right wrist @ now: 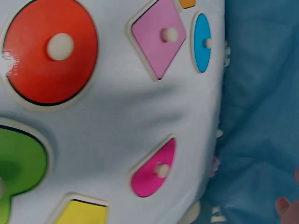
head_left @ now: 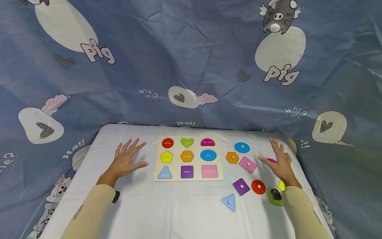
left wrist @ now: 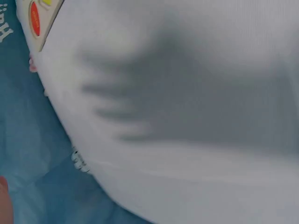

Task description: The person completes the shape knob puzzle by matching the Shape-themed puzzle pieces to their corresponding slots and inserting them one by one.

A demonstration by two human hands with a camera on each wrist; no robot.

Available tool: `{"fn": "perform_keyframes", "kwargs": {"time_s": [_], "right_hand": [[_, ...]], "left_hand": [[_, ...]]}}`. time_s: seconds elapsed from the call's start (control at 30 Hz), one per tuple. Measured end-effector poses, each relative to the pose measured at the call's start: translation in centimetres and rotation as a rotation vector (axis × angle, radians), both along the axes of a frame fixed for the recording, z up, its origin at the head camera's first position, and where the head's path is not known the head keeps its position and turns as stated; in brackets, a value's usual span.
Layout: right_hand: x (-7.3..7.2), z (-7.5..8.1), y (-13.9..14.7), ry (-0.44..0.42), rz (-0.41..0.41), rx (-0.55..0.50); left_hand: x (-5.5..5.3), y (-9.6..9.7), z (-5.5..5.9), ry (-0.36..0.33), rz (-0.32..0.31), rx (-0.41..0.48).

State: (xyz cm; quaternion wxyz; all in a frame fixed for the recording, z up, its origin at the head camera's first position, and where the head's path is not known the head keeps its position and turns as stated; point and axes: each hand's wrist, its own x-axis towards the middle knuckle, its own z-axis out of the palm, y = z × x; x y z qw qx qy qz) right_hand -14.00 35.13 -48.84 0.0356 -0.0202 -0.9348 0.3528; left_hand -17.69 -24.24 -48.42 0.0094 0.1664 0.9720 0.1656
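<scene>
Left grip (head_left: 123, 162) and right grip (head_left: 282, 166) are released, fingers spread. Magenta half-round piece (right wrist: 150, 174) lies near the right grip on the white tabletop (head_left: 134, 212), right of the shape board (head_left: 197, 148); probably light, stiff, best pinched by its knob (right wrist: 162, 171).

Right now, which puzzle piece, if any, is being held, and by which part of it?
Nothing is held: the left hand and right hand both hover, empty, above the white surface.
</scene>
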Motion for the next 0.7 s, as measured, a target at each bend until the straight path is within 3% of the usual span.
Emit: {"fn": "perform_keyframes", "kwargs": {"time_s": [0.2,0.47,0.7], "right_hand": [[0.8,-1.3,0.5,-0.062,-0.051,-0.134],[2.6,-3.6,0.9,-0.011,-0.1,-0.18],[4.3,-5.7,0.9,0.004,-0.159,-0.185]], "left_hand": [[0.0,0.3,-1.7,-0.038,0.033,0.085],[-0.3,1.2,-3.3,-0.118,0.081,0.104],[0.0,2.1,-4.9,-0.136,0.04,0.157]]}}
